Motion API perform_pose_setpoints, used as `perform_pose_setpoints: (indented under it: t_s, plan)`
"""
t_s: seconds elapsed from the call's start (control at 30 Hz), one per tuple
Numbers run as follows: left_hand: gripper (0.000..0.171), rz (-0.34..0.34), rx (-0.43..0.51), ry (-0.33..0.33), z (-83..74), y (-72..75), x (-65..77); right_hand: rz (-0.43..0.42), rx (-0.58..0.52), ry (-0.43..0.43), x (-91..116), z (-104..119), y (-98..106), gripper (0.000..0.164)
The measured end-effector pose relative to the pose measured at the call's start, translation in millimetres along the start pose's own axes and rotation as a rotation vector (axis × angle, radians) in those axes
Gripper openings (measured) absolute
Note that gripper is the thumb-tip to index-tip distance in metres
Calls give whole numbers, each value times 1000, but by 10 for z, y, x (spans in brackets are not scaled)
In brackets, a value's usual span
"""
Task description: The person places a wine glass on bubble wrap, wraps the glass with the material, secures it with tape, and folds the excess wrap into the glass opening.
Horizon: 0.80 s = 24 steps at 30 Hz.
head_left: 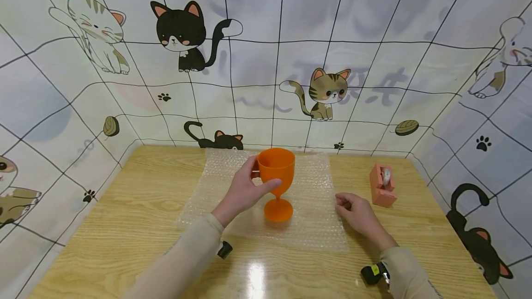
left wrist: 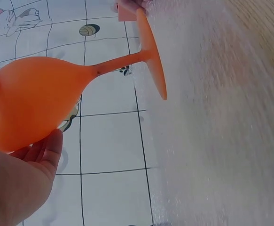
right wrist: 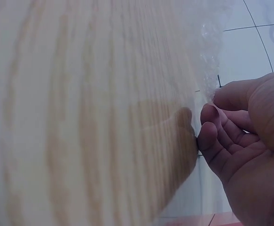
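Observation:
An orange plastic goblet (head_left: 276, 165) stands upright in the grip of my left hand (head_left: 245, 190), thumb on the near side of the bowl and fingers round its left. Its round foot (left wrist: 153, 56) hangs just over a clear sheet of bubble wrap (head_left: 316, 216), which lies spread on the wooden table. At the sheet's right edge, my right hand (head_left: 359, 213) pinches the wrap between thumb and forefinger. In the right wrist view that pinched edge (right wrist: 212, 89) rises a little off the table, the other fingers of the hand (right wrist: 249, 155) curled beneath.
A pink tape dispenser (head_left: 382, 186) with a roll of tape stands right of the wrap, beyond the right hand. Cat-printed cloth walls (head_left: 257, 82) enclose the table (head_left: 137, 188) at the back and both sides.

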<state>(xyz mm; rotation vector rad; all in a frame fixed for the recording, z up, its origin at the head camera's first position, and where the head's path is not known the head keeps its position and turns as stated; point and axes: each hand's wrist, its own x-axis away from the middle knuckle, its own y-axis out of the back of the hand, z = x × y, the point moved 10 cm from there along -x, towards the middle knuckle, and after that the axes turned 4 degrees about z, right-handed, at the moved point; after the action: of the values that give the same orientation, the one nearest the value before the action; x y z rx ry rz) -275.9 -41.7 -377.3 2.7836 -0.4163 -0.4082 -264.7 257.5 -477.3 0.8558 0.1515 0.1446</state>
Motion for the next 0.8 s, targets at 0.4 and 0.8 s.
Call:
perform_pose_setpoints:
  t_s: [0.4, 0.8]
  plan:
    - [65, 33, 29, -9, -23, -238, -30, -14, -1, 11, 6, 4, -5, 32]
    - [69, 74, 62, 9, -39, -456, -29, -15, -2, 10, -3, -10, -24, 32]
